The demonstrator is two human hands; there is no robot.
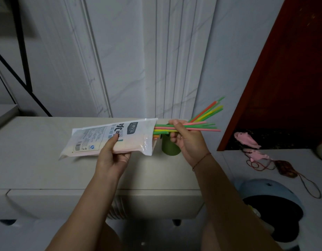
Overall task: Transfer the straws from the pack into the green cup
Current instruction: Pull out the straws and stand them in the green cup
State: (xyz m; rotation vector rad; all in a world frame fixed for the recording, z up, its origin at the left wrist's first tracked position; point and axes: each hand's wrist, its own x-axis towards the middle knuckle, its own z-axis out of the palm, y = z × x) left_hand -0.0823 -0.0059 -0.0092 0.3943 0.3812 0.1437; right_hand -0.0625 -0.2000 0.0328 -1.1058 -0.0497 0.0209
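The left hand [112, 156] grips the pack [134, 140] from below, thumb on top, and holds it level above the worktop [48, 169]. The right hand [187, 140] pinches a bunch of straws [201, 126] that pokes out of the pack's open end. The green cup [170, 148] stands near the worktop's right back corner, just below that open end, and more straws [209, 110] fan up from behind the hand.

Pale desk [39, 142] against a white marbled wall panel [131, 60] with vertical mouldings. Black metal frame [24, 51] at upper left. Dark red board [292, 78] leaning at right. Below it, on a lower white surface: pink soft item [247, 140], thin cord [308, 183] tied to a brown pouch [285, 169]. Blue rounded object [261, 189] with a dark inside at lower right.
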